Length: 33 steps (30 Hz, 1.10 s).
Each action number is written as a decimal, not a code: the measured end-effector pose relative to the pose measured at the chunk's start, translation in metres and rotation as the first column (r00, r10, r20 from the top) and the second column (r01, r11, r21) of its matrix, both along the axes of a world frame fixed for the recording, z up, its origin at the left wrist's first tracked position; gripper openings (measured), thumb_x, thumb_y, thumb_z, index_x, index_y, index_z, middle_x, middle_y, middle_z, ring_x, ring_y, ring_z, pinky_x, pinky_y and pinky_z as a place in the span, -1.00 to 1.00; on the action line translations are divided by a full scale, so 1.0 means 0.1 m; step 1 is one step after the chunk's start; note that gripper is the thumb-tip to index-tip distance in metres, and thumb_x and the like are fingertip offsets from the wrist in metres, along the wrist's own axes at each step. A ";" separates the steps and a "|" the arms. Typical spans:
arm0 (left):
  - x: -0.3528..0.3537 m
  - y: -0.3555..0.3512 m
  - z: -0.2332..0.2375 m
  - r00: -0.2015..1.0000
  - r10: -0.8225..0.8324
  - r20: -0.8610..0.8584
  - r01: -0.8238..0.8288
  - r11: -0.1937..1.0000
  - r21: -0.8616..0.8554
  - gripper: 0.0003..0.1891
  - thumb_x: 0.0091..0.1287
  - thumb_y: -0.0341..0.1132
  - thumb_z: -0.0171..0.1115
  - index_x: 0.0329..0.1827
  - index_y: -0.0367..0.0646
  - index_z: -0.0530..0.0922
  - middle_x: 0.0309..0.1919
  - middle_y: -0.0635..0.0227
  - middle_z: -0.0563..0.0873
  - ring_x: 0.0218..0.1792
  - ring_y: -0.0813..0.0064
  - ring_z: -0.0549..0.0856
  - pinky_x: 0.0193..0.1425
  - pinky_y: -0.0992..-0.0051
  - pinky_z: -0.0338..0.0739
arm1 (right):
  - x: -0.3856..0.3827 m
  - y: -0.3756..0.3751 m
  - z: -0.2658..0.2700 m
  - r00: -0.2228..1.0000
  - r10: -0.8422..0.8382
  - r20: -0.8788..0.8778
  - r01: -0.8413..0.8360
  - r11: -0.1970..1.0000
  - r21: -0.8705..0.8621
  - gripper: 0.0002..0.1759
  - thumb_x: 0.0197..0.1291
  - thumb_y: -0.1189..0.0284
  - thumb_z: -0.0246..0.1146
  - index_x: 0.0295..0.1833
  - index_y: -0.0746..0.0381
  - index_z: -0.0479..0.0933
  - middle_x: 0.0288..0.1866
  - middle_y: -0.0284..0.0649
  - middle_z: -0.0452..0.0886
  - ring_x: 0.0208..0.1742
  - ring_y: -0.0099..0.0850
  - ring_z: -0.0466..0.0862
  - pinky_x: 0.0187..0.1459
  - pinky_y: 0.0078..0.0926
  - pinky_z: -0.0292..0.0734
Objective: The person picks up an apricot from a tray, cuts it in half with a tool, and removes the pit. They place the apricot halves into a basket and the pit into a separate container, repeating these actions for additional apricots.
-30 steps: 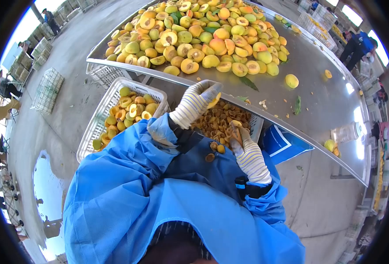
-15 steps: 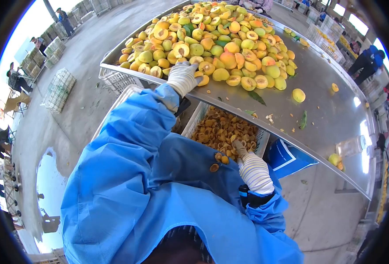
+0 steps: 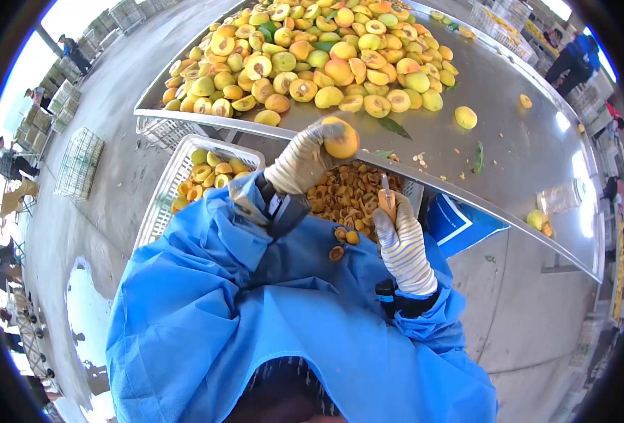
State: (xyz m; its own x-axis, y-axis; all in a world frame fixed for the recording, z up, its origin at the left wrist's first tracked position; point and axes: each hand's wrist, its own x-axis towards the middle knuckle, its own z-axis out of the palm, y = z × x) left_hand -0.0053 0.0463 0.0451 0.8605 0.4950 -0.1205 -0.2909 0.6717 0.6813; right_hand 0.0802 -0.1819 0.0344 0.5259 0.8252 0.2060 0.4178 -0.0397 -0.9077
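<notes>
Near the middle of the head view, just past twelve o'clock, my left hand in its striped glove is curled around a yellow-orange fruit, fingers closed on its far side, above the crate of scooped pieces. Toward four o'clock, my right hand, gloved too, is closed round the orange handle of a small tool, its metal tip pointing up toward twelve; tip and fruit are apart.

As I judge it, the fruit sits best with my fingertips well behind the rim, so the metal never faces them. A firm but light hold should spare the soft flesh, for squeezing could bruise it or make it slip in a damp glove. The handle, I think, wants a low grip and small turns of the wrist, over the crate rather than over my blue apron, where a few small pieces lie.

At twelve o'clock the heap of halved fruit covers part of the metal table; at ten, the white crate holds more fruit.

As for writing, the blue bag at three o'clock has a white line across it, but I can read no words there. The clear container on the table shows no legible label, and neither dark wristband gives me a brand.
</notes>
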 end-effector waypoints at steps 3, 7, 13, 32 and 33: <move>0.07 -0.49 -0.17 0.997 0.012 0.077 -0.003 0.993 -0.117 -0.62 0.27 -0.35 0.31 0.12 -0.26 0.52 -0.02 0.17 0.68 0.02 0.27 0.71 0.21 0.33 0.62 | -0.04 0.00 0.01 0.999 -0.037 0.040 0.036 0.999 0.020 -0.62 0.38 0.27 0.22 0.17 0.27 0.41 -0.26 0.11 0.61 -0.24 0.14 0.62 -0.26 -0.13 0.52; 0.10 -0.69 -0.18 0.981 -0.148 0.129 0.171 0.967 -0.191 -0.59 0.34 -0.18 0.32 0.12 -0.24 0.52 -0.04 0.19 0.69 0.03 0.30 0.70 0.23 0.34 0.59 | -0.03 0.02 -0.07 0.960 -0.104 0.258 0.109 0.994 -0.004 -0.67 0.34 0.34 0.24 0.10 0.27 0.41 -0.33 0.10 0.63 -0.33 0.16 0.63 -0.36 -0.04 0.52; 0.10 -0.74 -0.18 0.984 -0.177 0.034 0.180 0.974 -0.141 -0.51 0.37 0.03 0.29 0.12 -0.21 0.53 -0.08 0.22 0.70 -0.03 0.35 0.70 0.19 0.33 0.58 | -0.06 0.02 -0.08 0.931 -0.150 0.332 0.162 0.987 -0.007 -0.68 0.33 0.33 0.24 0.08 0.27 0.41 -0.36 0.09 0.63 -0.37 0.13 0.64 -0.38 -0.04 0.55; 0.10 -0.78 -0.28 0.997 0.008 -0.078 -0.012 0.999 -0.050 -0.58 0.40 -0.01 0.27 0.05 -0.20 0.58 -0.13 0.27 0.70 -0.12 0.41 0.69 0.05 0.42 0.59 | -0.15 0.04 -0.11 0.840 -0.032 0.542 0.188 0.953 -0.236 -0.68 0.33 0.29 0.19 -0.04 0.31 0.35 -0.39 0.09 0.64 -0.43 0.06 0.66 -0.44 -0.04 0.54; 0.11 -0.78 -0.33 0.998 0.033 -0.061 -0.034 0.999 -0.016 -0.58 0.40 -0.01 0.26 0.05 -0.20 0.58 -0.13 0.26 0.70 -0.12 0.40 0.69 0.04 0.41 0.60 | -0.16 0.05 -0.11 0.862 -0.029 0.507 0.184 0.948 -0.259 -0.68 0.33 0.29 0.19 -0.04 0.32 0.36 -0.38 0.10 0.64 -0.42 0.06 0.66 -0.42 -0.04 0.55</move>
State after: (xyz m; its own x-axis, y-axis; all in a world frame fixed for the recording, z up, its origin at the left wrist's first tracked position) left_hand 0.0054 -0.0313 0.0116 0.8341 0.5210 -0.1810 -0.2718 0.6737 0.6872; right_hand 0.0644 -0.1768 0.0235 0.5075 0.8325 0.2225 0.7820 -0.3364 -0.5247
